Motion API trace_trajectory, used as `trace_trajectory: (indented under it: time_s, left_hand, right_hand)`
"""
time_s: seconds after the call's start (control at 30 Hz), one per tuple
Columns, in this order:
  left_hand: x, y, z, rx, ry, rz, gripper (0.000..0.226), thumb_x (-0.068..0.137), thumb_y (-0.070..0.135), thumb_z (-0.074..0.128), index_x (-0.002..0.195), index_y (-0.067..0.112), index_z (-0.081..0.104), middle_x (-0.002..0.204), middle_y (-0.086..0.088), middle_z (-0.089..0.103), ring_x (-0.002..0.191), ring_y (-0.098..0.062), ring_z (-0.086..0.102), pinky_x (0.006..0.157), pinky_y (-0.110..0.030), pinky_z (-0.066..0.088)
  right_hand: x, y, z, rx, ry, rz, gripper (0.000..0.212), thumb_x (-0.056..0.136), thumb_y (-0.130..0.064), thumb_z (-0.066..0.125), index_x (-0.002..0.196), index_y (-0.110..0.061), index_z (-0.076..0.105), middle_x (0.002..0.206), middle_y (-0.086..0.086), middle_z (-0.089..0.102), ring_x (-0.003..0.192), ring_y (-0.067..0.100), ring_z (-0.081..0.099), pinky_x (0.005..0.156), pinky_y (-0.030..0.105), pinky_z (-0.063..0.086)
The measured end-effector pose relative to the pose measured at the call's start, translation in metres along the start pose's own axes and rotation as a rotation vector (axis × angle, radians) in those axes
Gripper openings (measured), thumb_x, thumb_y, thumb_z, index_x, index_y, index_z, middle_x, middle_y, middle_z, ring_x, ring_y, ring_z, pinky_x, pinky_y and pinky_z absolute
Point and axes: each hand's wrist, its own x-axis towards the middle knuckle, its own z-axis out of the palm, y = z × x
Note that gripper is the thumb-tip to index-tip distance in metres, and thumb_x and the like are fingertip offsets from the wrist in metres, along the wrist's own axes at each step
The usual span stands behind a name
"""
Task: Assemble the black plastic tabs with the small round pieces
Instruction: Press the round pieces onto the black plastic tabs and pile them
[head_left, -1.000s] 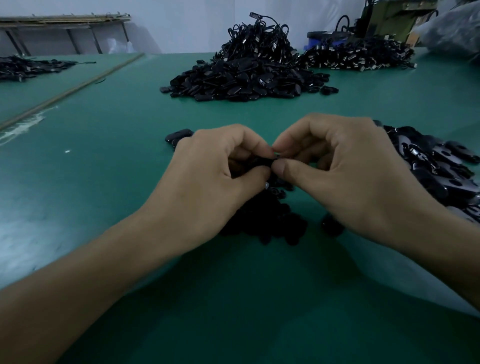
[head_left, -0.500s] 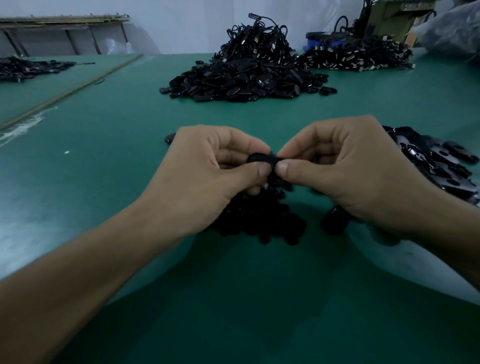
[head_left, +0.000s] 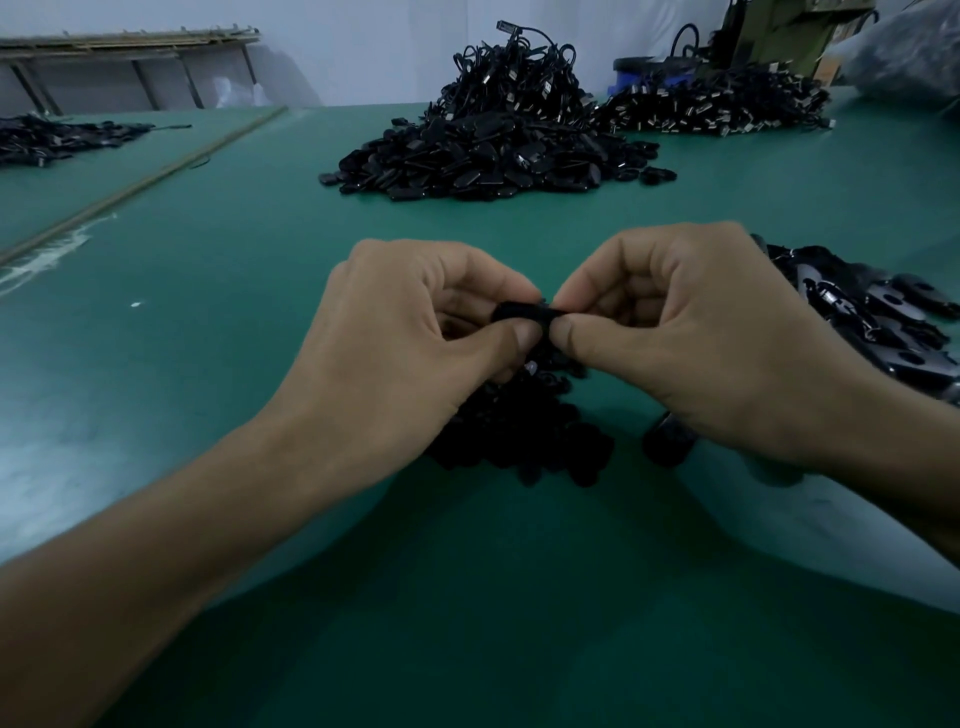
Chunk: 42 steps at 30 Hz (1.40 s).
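Both hands meet over the middle of the green table (head_left: 208, 322). My left hand (head_left: 415, 353) and my right hand (head_left: 691, 338) pinch one black plastic tab (head_left: 524, 313) between thumbs and forefingers, thumb tips touching. Under my hands lies a heap of small round black pieces (head_left: 524, 441). A pile of loose black tabs (head_left: 872, 322) lies to the right of my right hand. Whether a round piece sits in the held tab is hidden by my fingers.
A large mound of black tabs with cords (head_left: 493, 140) stands at the back centre. Another pile of black parts with metal ends (head_left: 717, 106) lies at the back right. A dark heap (head_left: 57, 137) sits at the far left beyond a table seam.
The tab has come into view between my fingertips. Both hands have lifted slightly and my right hand has shifted a little to the right.
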Motion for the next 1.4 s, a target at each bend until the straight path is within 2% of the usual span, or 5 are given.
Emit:
trace_trajectory:
  time_s: [0.33, 0.6, 0.8, 1.07, 1.4]
  left_hand:
    - [0.007, -0.009, -0.003, 0.01, 0.105, -0.039, 0.013, 0.078, 0.019, 0.08, 0.084, 0.03, 0.074, 0.072, 0.007, 0.076, 0.061, -0.01, 0.073, 0.061, -0.021, 0.058]
    - [0.027, -0.062, -0.053, 0.105, 0.386, -0.193, 0.025, 0.088, 0.008, 0.07, 0.09, 0.032, 0.064, 0.07, 0.007, 0.075, 0.066, -0.009, 0.073, 0.078, -0.035, 0.061]
    - [0.037, -0.081, -0.057, 0.263, 0.386, -0.175, 0.023, 0.086, 0.018, 0.078, 0.084, 0.037, 0.066, 0.067, 0.007, 0.073, 0.059, -0.003, 0.07, 0.062, -0.019, 0.056]
    - [0.039, -0.078, -0.055, 0.513, 0.348, -0.201, 0.022, 0.081, 0.032, 0.084, 0.097, 0.019, 0.077, 0.07, 0.011, 0.064, 0.06, 0.004, 0.057, 0.054, -0.005, 0.038]
    - [0.034, -0.062, -0.046, 0.559, 0.363, -0.08, 0.006, 0.089, 0.034, 0.072, 0.086, 0.033, 0.067, 0.071, 0.016, 0.06, 0.059, 0.003, 0.053, 0.058, -0.011, 0.034]
  right_hand:
    - [0.005, 0.005, -0.007, -0.019, 0.024, -0.008, 0.008, 0.09, -0.023, 0.07, 0.091, -0.03, 0.074, 0.078, -0.015, 0.074, 0.071, -0.003, 0.068, 0.068, 0.015, 0.053]
    - [0.013, 0.023, -0.03, -0.569, -0.018, 0.039, 0.024, 0.093, -0.014, 0.061, 0.112, -0.02, 0.074, 0.079, -0.02, 0.055, 0.068, -0.016, 0.048, 0.065, -0.012, 0.029]
    - [0.01, 0.021, -0.023, -0.702, -0.122, 0.027, 0.033, 0.085, -0.047, 0.062, 0.1, -0.021, 0.076, 0.077, -0.018, 0.054, 0.078, 0.007, 0.053, 0.075, 0.019, 0.039]
    - [0.009, 0.014, -0.018, -0.68, -0.096, 0.19, 0.035, 0.083, -0.041, 0.067, 0.078, -0.007, 0.076, 0.079, 0.012, 0.074, 0.078, 0.024, 0.068, 0.076, 0.042, 0.058]
    - [0.015, 0.013, -0.02, -0.551, -0.104, 0.299, 0.013, 0.084, -0.026, 0.073, 0.073, -0.021, 0.076, 0.072, -0.014, 0.068, 0.073, 0.008, 0.064, 0.065, 0.026, 0.053]
